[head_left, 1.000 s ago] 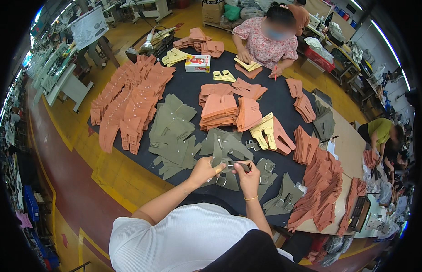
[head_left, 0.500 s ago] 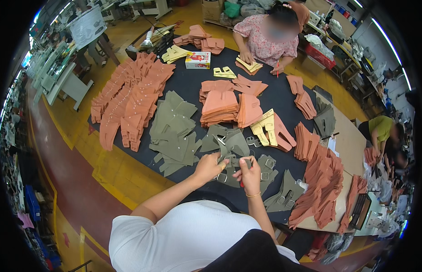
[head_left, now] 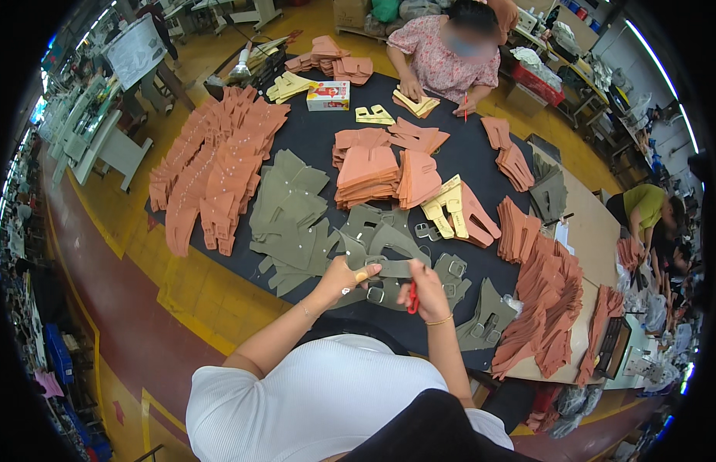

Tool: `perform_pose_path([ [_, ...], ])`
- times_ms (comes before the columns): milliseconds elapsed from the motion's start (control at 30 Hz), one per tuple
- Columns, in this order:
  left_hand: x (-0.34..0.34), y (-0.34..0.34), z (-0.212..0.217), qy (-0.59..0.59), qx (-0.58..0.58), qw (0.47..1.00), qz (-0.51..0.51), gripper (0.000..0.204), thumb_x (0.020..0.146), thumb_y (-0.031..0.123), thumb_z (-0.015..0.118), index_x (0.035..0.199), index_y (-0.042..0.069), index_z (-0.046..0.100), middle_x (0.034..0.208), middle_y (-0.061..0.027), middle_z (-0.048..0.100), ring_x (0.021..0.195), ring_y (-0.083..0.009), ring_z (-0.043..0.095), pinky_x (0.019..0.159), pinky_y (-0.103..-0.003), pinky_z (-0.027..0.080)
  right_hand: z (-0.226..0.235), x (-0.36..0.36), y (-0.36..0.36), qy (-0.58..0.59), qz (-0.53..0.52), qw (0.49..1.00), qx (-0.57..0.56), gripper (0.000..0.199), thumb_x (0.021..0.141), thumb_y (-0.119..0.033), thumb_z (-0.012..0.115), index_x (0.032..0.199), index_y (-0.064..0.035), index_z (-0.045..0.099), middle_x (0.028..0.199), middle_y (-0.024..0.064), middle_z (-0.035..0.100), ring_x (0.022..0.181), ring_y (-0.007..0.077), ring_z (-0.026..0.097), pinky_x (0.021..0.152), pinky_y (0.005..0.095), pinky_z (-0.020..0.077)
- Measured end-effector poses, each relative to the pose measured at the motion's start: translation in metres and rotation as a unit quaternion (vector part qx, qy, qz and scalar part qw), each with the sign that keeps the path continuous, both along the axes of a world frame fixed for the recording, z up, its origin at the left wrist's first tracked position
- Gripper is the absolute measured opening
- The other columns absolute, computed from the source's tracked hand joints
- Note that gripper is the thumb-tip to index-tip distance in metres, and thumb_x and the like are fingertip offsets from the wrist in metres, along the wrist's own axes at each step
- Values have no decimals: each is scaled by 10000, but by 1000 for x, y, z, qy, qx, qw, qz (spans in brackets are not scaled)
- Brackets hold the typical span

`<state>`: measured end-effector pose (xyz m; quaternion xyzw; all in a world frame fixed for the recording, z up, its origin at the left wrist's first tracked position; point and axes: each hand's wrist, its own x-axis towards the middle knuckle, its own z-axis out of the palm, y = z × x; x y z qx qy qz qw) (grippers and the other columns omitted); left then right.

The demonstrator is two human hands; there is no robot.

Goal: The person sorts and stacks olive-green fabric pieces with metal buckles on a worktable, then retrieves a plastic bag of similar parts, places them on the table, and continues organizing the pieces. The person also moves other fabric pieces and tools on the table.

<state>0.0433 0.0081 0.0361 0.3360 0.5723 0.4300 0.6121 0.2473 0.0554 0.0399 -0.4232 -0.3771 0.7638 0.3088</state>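
The dark table (head_left: 481, 165) is the largest item and carries all the work pieces. The long orange pile (head_left: 219, 169) lies on its left side, and a second orange heap (head_left: 539, 308) lies at the right. The loose green pile (head_left: 288, 200) sits beside the long orange pile. The stacked orange pieces (head_left: 367, 177) stand at mid-table, near a yellow pattern (head_left: 450, 204).

The green piece (head_left: 392, 268) is between my two hands, above other green parts at the near edge of the table; its strap runs across from left to right. My left hand (head_left: 346, 279) grasps its left part between thumb and fingers. My right hand (head_left: 427, 289), slightly blurred, pinches the right end of the strap. A red tool (head_left: 412, 296) is tucked inside the same hand, pointing down. The smallest item, a loose buckle (head_left: 428, 231), rests beyond my right hand.
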Motion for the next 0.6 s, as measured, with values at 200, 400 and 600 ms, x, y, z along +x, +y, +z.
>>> perform_pose_path([
  [200, -1, -8, 19, -109, -72, 987, -89, 251, 885, 238, 666, 1042, 50, 610, 821, -40, 604, 610, -93, 557, 466, -205, 350, -30, 17, 14, -238, 14, 966, 99, 564, 986, -489, 482, 1214, 21, 562, 944, 93, 688, 411, 39, 399, 383, 198, 312],
  [400, 4, -22, 9, -117, -44, 985, -122, 264, 855, 291, 707, 957, 55, 643, 661, -40, 610, 489, -54, 441, 425, -214, 308, -56, 33, -14, 90, 107, 980, -139, 448, 1005, -372, 501, 1263, -5, 511, 714, 8, 580, 381, 40, 328, 375, 203, 281],
  [600, -7, -53, -5, -207, -98, 973, -30, 240, 829, 226, 706, 910, 20, 612, 660, -62, 580, 456, -61, 429, 372, -199, 251, -58, 33, -11, -204, 14, 979, -21, 279, 928, -303, 660, 989, -48, 564, 585, -53, 463, 378, 36, 348, 353, 220, 259],
])
